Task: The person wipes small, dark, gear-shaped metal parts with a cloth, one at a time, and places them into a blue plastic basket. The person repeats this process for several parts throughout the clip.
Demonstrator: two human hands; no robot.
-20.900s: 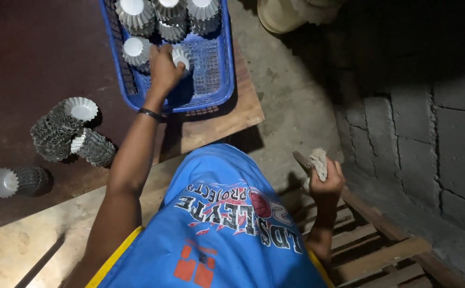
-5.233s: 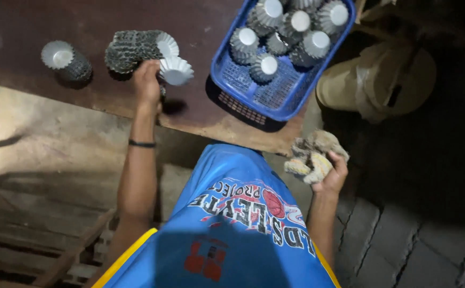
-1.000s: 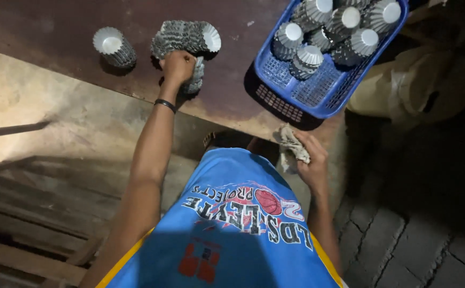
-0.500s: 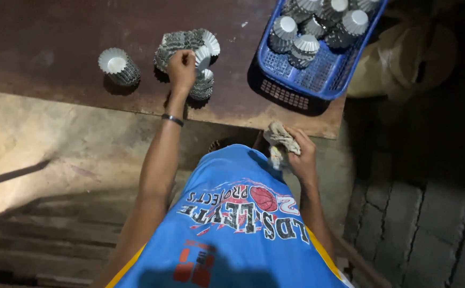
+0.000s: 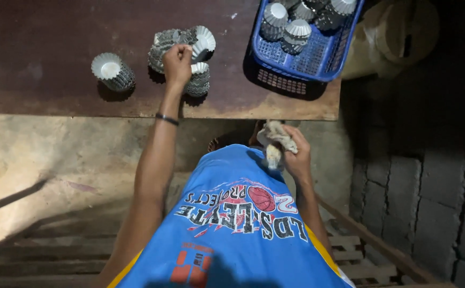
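Two hands in view, both busy. Left hand (image 5: 177,63) is stretched out over the dark brown table (image 5: 45,32), fingers curled down onto the fluted metal moulds (image 5: 182,45) lying there; whether it actually grips one or just rests on them, cannot tell. Thin dark band on that wrist. The moulds are small crimped tins, dull grey outside, pale inside, nested into short stacks: one stack on its side with the open mouth facing right, another short stack (image 5: 199,79) just right of the hand, touching it. Single separate stack (image 5: 113,71) sits upright further left, apart from the rest.

Right hand (image 5: 296,154) is pulled in close to the body, near the table's front edge, closed around a crumpled pale rag (image 5: 275,140) that hangs out of the fist.

Far right on the table: blue plastic basket (image 5: 318,56) with more of the same moulds (image 5: 286,26), mouths up. Its right end overhangs the table. Blue printed shirt (image 5: 238,234) fills the near foreground.
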